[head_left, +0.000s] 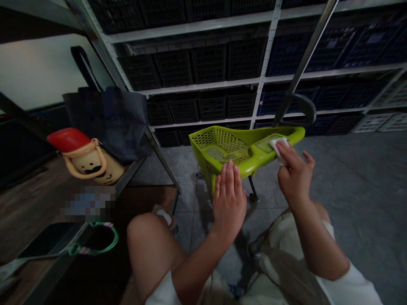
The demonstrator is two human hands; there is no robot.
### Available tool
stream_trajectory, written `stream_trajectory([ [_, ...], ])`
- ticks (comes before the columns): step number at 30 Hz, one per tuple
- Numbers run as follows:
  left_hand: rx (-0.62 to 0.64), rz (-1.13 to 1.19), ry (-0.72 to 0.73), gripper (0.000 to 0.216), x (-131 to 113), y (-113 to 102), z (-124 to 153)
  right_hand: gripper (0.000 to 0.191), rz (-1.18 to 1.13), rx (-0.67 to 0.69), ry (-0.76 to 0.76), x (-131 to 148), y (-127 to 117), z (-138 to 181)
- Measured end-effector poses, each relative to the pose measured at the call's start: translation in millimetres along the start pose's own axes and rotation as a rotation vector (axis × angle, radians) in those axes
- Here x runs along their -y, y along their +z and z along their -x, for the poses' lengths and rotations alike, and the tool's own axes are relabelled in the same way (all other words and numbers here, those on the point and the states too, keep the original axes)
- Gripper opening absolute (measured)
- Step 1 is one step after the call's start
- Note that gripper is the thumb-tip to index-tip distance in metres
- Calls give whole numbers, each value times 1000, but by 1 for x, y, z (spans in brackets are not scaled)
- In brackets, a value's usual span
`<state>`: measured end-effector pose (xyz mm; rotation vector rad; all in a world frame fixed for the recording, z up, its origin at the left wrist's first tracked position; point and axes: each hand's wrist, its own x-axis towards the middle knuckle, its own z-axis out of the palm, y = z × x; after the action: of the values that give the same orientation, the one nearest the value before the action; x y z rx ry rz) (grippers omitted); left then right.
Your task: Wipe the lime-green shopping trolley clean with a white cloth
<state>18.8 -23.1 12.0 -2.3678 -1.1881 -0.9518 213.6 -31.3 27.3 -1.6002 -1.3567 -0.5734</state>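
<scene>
In front of me stands a lime-green plastic basket cart [244, 169] with perforated basket walls and small casters. My left hand [229, 199] lies flat against its near rim, fingers stretched out side by side and holding nothing. A crumpled white cloth [279, 148], perhaps a tissue, is pinched in my right hand [294, 171]. That hand presses the cloth onto the cart's flat top panel, at the right end. A metal pole [313, 46] rises behind the panel, with a dark grey loop [303, 108] at its base.
At left, a wooden-topped table [19, 186] holds a beige bottle-shaped bag with a red top [92, 159], a dark tote bag [108, 118] and a phone [47, 241] with a green cord [111, 243]. Metal shelves [203, 87] with dark crates stand behind. Grey tiles [359, 190] cover the floor.
</scene>
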Motion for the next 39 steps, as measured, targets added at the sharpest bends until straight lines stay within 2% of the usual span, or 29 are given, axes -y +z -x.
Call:
stream_trajectory([
  [4,-39,-17,-14,64,0,4,1,68,-93,190,-218,59,-3,20],
  [7,-49,-11,-19,65,1,5,3,73,-157,256,-295,82,-6,29],
  [11,-28,3,-12,66,2,3,3,78,-175,273,-334,73,-7,26],
  [16,-13,-16,8,65,3,0,2,74,-142,277,-367,45,-8,17],
  [18,1,-25,15,66,3,-1,1,70,-96,223,-310,25,-7,10],
  [22,2,-27,18,69,1,-1,1,66,9,41,-97,-9,-4,-1],
  [25,-27,-35,10,67,-1,3,1,69,37,44,-85,6,-7,5],
  [29,-91,-55,-11,59,-4,11,1,73,-53,247,-307,58,-13,23],
  [32,-97,-41,-24,60,-3,11,1,73,-115,294,-365,77,-16,27],
  [35,-63,-34,-6,63,-1,7,1,72,-132,309,-393,68,-16,23],
  [39,-38,-48,26,62,1,1,0,72,-70,270,-360,27,-12,10],
])
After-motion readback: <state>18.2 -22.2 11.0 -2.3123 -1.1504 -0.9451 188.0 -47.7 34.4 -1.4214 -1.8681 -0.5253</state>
